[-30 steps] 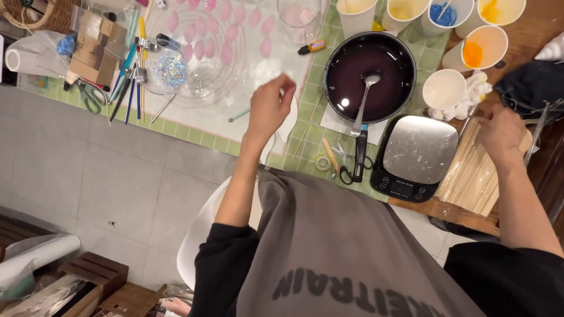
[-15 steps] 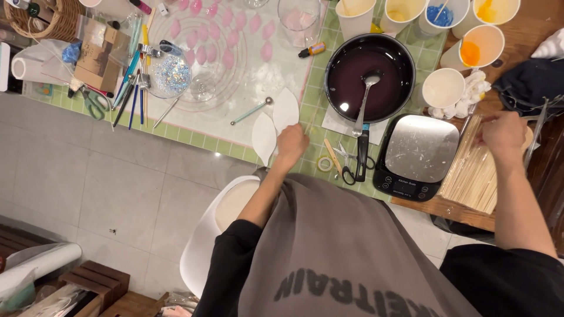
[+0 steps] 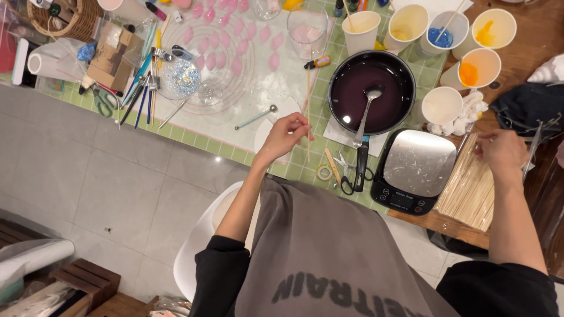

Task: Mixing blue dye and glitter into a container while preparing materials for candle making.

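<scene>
Green tiled table [image 3: 296,170], left hand [image 3: 286,134] pinching wooden stick [image 3: 308,111] — grip partly hidden

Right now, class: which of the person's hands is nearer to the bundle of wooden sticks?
Right. The right hand hovers over the bundle of wooden sticks beside the scale. The left hand is far across the table, pinching a single thin stick.

Hands: I count two, left hand [image 3: 286,136] and right hand [image 3: 501,151].
Paper cups, upper right of the frame: I count six, such as the blue-filled cup [image 3: 442,32].
Pans: one dark pan [image 3: 371,91].
Spoons: one, in the pan [image 3: 365,111].
Scales: one [image 3: 414,169].
Scissors: I see two pairs [image 3: 356,173] [image 3: 104,101].
</scene>
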